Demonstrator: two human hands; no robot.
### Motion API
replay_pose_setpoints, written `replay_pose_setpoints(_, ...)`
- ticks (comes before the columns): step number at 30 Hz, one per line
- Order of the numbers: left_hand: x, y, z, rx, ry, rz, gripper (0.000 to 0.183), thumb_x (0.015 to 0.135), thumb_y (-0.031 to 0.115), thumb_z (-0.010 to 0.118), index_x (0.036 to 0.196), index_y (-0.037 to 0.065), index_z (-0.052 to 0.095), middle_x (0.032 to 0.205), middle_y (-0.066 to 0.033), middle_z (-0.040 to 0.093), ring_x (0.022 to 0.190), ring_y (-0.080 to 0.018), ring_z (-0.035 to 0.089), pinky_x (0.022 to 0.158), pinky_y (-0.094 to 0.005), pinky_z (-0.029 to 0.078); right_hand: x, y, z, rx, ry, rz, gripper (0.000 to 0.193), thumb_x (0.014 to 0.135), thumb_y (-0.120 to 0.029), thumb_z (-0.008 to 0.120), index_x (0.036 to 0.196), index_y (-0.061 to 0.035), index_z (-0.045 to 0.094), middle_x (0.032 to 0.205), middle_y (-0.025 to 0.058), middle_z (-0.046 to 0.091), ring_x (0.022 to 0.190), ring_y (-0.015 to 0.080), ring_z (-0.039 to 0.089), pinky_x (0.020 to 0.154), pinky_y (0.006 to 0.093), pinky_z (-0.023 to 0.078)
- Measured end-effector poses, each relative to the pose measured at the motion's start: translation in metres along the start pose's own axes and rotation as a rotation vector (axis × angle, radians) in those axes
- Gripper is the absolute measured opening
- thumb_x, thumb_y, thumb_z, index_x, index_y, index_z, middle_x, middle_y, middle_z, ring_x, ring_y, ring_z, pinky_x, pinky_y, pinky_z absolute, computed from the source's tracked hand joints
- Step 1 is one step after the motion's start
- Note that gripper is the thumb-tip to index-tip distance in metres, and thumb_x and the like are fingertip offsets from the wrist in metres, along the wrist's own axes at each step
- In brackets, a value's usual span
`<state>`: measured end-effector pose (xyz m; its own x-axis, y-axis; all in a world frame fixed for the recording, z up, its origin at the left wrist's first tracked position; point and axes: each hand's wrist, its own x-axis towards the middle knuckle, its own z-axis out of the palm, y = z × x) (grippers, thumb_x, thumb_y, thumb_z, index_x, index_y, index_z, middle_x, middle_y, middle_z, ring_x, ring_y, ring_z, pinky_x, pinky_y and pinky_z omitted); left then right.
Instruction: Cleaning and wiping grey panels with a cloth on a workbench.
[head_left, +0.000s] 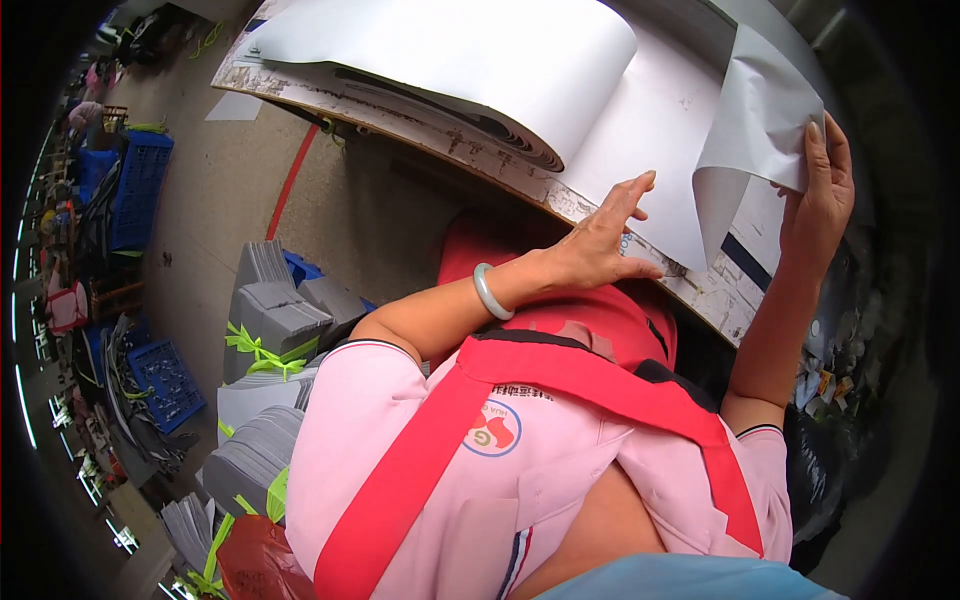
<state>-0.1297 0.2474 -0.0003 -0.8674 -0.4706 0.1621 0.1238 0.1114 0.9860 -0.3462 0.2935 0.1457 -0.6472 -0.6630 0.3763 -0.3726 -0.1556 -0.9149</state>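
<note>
A large pale grey-white sheet lies over the worktable, folded back on itself in a thick layered roll (450,75) with dark layer edges at its front end. Toward the right, the sheet's loose end (750,125) is lifted and curled, its corner pinched between the thumb and fingers of my right hand (822,185). My left hand (605,235), below a pale green bangle (490,292) on the wrist, hovers at the table's front edge with fingers spread and nothing in them. The flat part of the sheet (640,130) lies beyond it.
The worktable (470,150) has a worn, chipped front edge. Stacks of grey cut pieces (265,435) tied with green strips stand at my left. Blue crates (145,190) line the floor farther left. A black plastic bag (815,460) and scraps are at my right.
</note>
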Motion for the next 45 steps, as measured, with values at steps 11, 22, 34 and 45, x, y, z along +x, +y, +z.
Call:
replay_pose_setpoints(11,0.050,0.047,-0.163,-0.254,0.661,0.247,0.021,0.093,0.009,0.061,0.110,-0.003,0.061,0.096,-0.0068,0.067,0.086,-0.0133,0.061,0.075,-0.0285,0.050,-0.011,-0.035,0.178,-0.081,-0.477,-0.411,0.055,0.097,-0.024,0.059,0.145,-0.0086,0.035,0.125,0.0159,0.060,0.109,0.0221,0.063,0.092,0.0350,0.050)
replay_pose_setpoints(22,-0.057,-0.073,-0.442,-0.455,1.087,-0.152,0.068,0.094,0.009,0.059,0.146,-0.003,0.016,0.113,-0.0218,0.057,0.089,-0.0309,0.066,0.073,-0.0418,0.060,-0.033,0.038,0.254,-0.630,-0.828,-0.221,0.033,0.092,-0.014,0.064,0.124,-0.0131,0.061,0.130,0.0116,0.056,0.115,0.0292,0.056,0.096,0.0388,0.047)
replay_pose_setpoints(34,-0.307,-0.134,-0.304,-0.358,0.806,-1.124,0.031,0.094,0.016,0.057,0.123,0.007,0.059,0.098,-0.0039,0.066,0.079,-0.0124,0.064,0.063,-0.0271,0.055,-0.040,0.083,0.291,-0.981,-0.681,-0.369,0.027,0.095,-0.025,0.057,0.120,-0.0184,0.065,0.131,0.0014,0.058,0.123,0.0255,0.049,0.105,0.0381,0.035)
replay_pose_setpoints(45,-0.436,-0.121,-0.212,-0.793,0.819,-1.060,0.049,0.096,0.040,0.055,0.131,0.006,0.055,0.125,-0.0075,0.060,0.102,-0.0158,0.062,0.075,-0.0361,0.053,-0.048,0.076,0.302,-1.033,-0.691,-0.345,0.030,0.093,-0.022,0.056,0.123,-0.0201,0.059,0.133,0.0024,0.054,0.124,0.0263,0.046,0.104,0.0387,0.034)
